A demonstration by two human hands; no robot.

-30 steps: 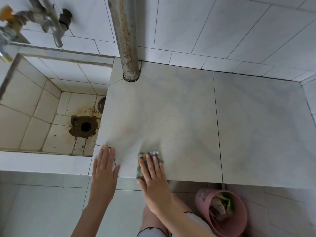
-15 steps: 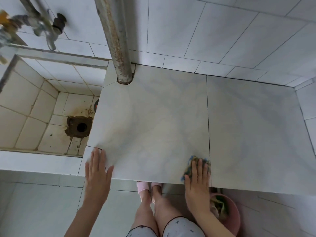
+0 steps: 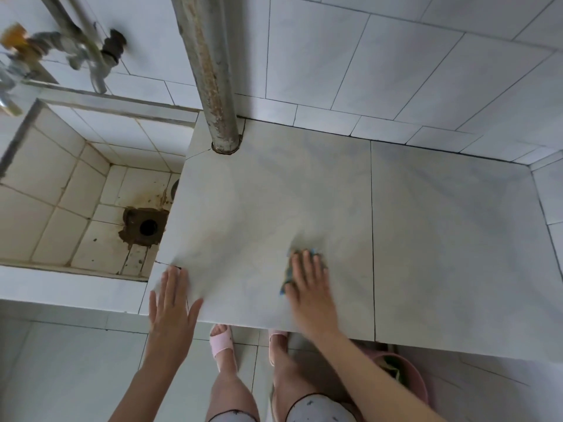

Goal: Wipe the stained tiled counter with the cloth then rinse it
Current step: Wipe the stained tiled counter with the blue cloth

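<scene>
The tiled counter (image 3: pixel 441 226) is pale grey marble-look tile with faint brownish smears on its left half. A blue-green cloth (image 3: pixel 288 274) lies near the front edge, mostly hidden under my right hand (image 3: pixel 307 281), which presses flat on it with straight fingers. My left hand (image 3: pixel 172 303) rests flat on the counter's front left corner, fingers spread. The right hand is motion-blurred.
A sunken tiled sink (image 3: pixel 61 190) with a rusty drain (image 3: pixel 148 226) lies left of the counter, taps (image 3: pixel 70 50) above it. A rusted vertical pipe (image 3: pixel 210 71) enters the counter at the back left. A pink bucket (image 3: pixel 405 376) stands on the floor below right.
My right hand slid the cloth right along the front edge, then back left and a little further from the edge. The left hand stayed on the corner.
</scene>
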